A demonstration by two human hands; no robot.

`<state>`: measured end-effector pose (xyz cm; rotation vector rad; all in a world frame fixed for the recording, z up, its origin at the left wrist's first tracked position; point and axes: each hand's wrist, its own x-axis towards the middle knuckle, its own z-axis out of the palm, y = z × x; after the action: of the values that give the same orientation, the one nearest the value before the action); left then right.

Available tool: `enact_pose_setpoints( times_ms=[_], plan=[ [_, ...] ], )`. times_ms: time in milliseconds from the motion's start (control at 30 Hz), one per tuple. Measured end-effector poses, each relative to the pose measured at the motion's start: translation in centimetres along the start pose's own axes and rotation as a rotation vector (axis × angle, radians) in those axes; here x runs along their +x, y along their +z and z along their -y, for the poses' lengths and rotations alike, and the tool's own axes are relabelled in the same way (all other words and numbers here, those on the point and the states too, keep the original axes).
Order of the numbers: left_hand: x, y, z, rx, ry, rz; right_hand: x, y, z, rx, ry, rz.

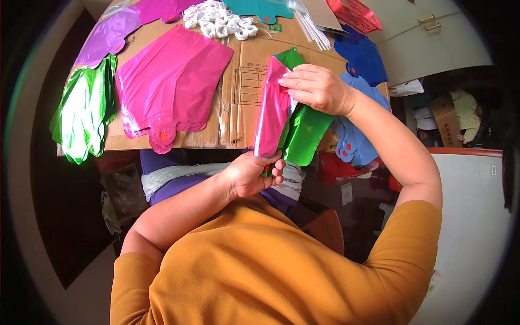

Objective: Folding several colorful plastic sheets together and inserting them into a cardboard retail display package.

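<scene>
Pink foil [267, 130], folded against green foil [311, 134], is just above the frame's centre. The left hand [252, 173] grips its lower end; the right hand [320, 89] lays fingers over its upper part. Flat pink sheets [172, 81] lie at upper left on the cardboard-topped table [245, 58].

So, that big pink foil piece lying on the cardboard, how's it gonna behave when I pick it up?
The pink foil piece will probably feel floppy, since long creases run across it. Its glossy sheen suggests it may be slippery. The edges beside its rounded tab look layered, so several sheets might slide apart.
</scene>
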<state>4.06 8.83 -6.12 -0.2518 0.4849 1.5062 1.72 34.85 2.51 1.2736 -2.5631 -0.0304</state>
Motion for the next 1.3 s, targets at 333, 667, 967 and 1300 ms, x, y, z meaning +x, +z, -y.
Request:
enact_pose_setpoints(
  times_ms=[333,667,967,1300],
  plan=[
    [0.1,0.0,0.6,-0.040,0.032,0.005,0.9,1.1,-0.8,0.023,-0.004,-0.029],
    [0.0,-0.1,0.6,-0.015,0.032,0.010,8.4,1.5,-1.6,0.191,0.126,0.083],
    [-0.1,0.0,0.3,0.012,-0.008,-0.017,17.2,1.8,-3.3,0.313,0.352,0.741],
    [-0.1,-0.2,0.1,0.030,-0.033,-0.005,16.0,2.6,-4.8,0.442,0.401,0.594]
  ],
)
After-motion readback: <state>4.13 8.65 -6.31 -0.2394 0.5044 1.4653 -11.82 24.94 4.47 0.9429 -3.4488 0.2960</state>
